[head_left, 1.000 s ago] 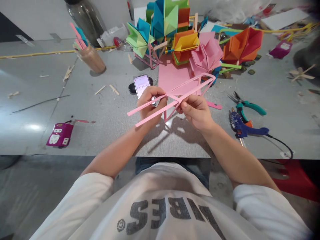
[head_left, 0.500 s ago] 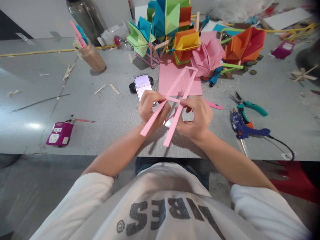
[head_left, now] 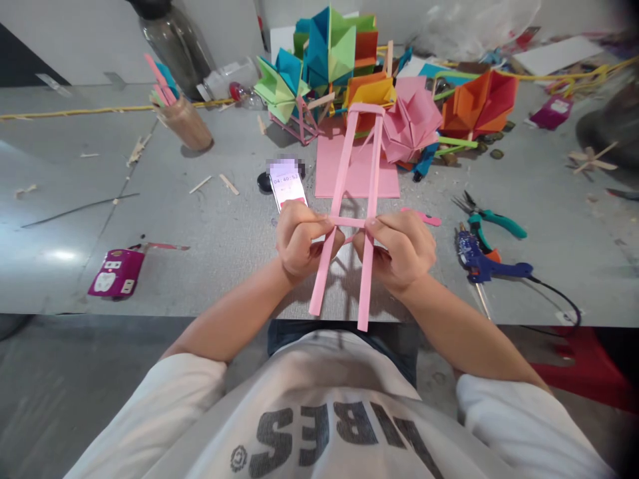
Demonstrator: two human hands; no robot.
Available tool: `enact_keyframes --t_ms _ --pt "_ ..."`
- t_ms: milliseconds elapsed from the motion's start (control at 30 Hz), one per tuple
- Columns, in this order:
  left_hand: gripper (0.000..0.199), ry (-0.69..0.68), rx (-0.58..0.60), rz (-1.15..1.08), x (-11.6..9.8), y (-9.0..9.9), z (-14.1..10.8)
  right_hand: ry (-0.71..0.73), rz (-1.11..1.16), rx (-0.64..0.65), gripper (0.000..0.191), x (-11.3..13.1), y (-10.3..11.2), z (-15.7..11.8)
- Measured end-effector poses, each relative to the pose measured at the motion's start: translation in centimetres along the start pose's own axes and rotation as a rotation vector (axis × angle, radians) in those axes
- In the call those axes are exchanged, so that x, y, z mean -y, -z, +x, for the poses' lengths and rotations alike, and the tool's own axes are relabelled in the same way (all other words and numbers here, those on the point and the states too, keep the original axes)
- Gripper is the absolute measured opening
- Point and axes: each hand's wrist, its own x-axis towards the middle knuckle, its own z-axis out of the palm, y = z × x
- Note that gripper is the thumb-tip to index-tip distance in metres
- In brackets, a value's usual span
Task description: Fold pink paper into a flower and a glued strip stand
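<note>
Both hands grip a pink stick frame (head_left: pixel 373 179), two long flat strips joined by a short bar at the far end and a crosspiece (head_left: pixel 348 221) lower down. My left hand (head_left: pixel 303 241) pinches the left strip where the crosspiece meets it. On the other side, my right hand (head_left: pixel 401 249) pinches the right joint the same way. The strips' near ends point toward my body, above the table edge. Beneath the frame's far half lies a pink paper sheet (head_left: pixel 327 173). A lit phone (head_left: pixel 288 186) lies just beyond my left hand.
Folded paper shapes in several colours (head_left: pixel 324 50) crowd the back. To the right lie pliers (head_left: pixel 499 221) and a blue glue gun (head_left: pixel 492 264) with its cord. A purple box (head_left: pixel 117 273) and a cup of sticks (head_left: pixel 186 123) are at left.
The pink frame has turned from slanting right to nearly straight ahead, and its far end has tipped up in view. Both hands keep hold of it and have shifted slightly nearer my body.
</note>
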Motion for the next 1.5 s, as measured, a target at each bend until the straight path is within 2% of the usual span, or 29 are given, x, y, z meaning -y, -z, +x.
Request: enact_keyframes --t_ms 100,200,300,367,433,500,533,600,733,800,867,967,1100,1200,1333,1400,1500 --pt "0.023 -0.011 -0.018 0.039 -0.6 0.0 0.6 -0.117 0.025 -0.043 0.004 -0.2 -0.5 -0.1" --pt "0.043 0.127 -0.077 -0.015 -0.5 0.0 0.8 -0.397 0.125 -0.125 0.008 -1.2 -1.3 -0.1" --pt "0.044 0.480 -0.097 -0.099 1.4 -0.2 0.3 -0.787 0.357 -0.191 0.013 -3.1 -2.0 0.0" --pt "0.031 0.775 -0.113 -0.230 3.5 -0.6 -0.4 -1.046 0.580 -0.243 0.017 -4.6 -2.4 0.2" --pt "0.024 1.072 -0.057 -0.363 5.5 -1.1 -1.2 -1.276 0.763 -0.294 0.021 -6.1 -2.7 0.4" --pt "0.028 1.257 0.020 -0.490 6.9 -1.6 -1.9 -1.493 0.884 -0.300 0.023 -7.2 -2.9 0.7" --pt "0.031 1.295 0.038 -0.530 7.3 -1.9 -2.2 -1.589 0.933 -0.287 0.026 -7.5 -2.9 0.9" --pt "0.038 1.268 0.006 -0.549 7.8 -2.1 -2.6 -1.736 1.021 -0.259 0.031 -7.9 -2.7 1.3" --pt "0.053 0.986 -0.086 -0.499 8.1 -1.8 -2.2 -1.881 1.103 -0.229 0.026 -7.7 -1.9 2.0" --pt "0.056 0.834 -0.044 -0.529 8.3 -1.6 -1.4 -1.937 1.102 -0.181 0.021 -7.4 -1.6 2.3" --pt "0.050 0.730 0.017 -0.544 8.4 -1.3 -0.3 -1.982 1.078 -0.125 0.020 -6.9 -1.5 2.7" --pt "0.037 0.695 0.061 -0.462 8.3 -0.7 1.2 -2.014 1.038 -0.103 0.025 -6.3 -1.7 2.9" --pt "0.027 0.788 0.164 -0.354 6.8 1.0 2.3 -2.007 1.050 -0.112 0.041 -5.3 -1.2 2.4" --pt "0.026 0.846 0.279 -0.299 4.3 3.3 2.1 -1.984 1.106 -0.090 0.044 -3.7 1.6 1.0" --pt "0.027 0.792 0.394 -0.149 1.0 7.2 1.3 -1.951 1.133 -0.050 0.024 -0.2 7.1 -1.5" --pt "0.027 0.723 0.403 -0.066 0.3 8.7 0.8 -1.957 1.123 -0.057 0.031 1.8 9.3 -2.7" --pt "0.027 0.630 0.428 0.006 0.0 9.8 0.2 -1.995 1.084 -0.109 0.038 4.1 11.1 -4.3"
